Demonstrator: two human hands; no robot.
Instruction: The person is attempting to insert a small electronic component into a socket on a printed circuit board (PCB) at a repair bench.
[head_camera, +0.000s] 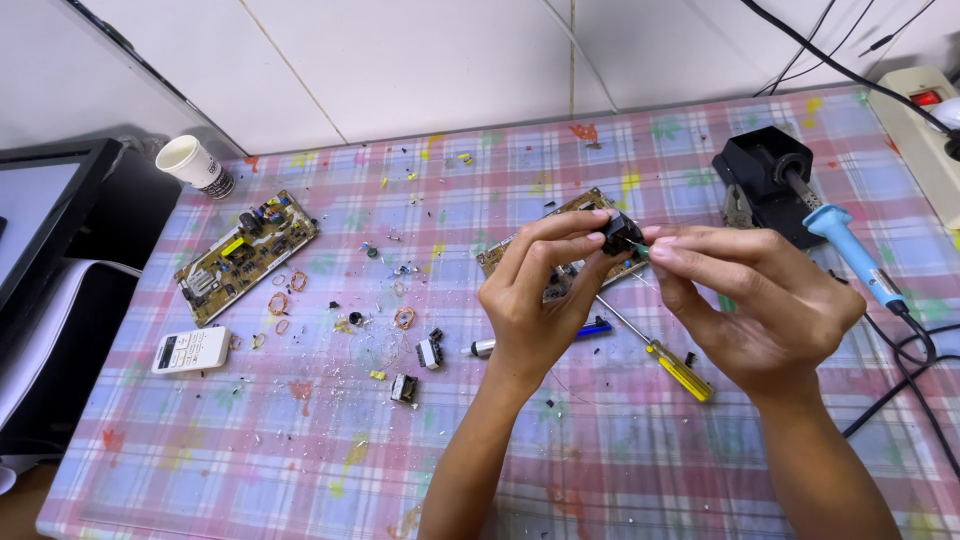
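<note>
My left hand (545, 285) pinches a small black electronic part (620, 232) between thumb and fingertips, held up above the table. My right hand (755, 300) meets it from the right, its thumb and forefinger closed on something thin at the part's edge; what exactly it grips is too small to tell. Under both hands lies a tan circuit board (565, 215), partly hidden by them. A yellow-handled screwdriver (672, 365) and a pen-like tool (530, 340) lie on the cloth just below my hands.
A checked plastic cloth (300, 440) covers the table. A second circuit board (245, 253), a white remote (190, 350), a paper cup (195, 163), small transformers (418, 370) and copper coils sit left. A blue-handled soldering iron (850, 250) rests in its black stand (765, 180), cables at right.
</note>
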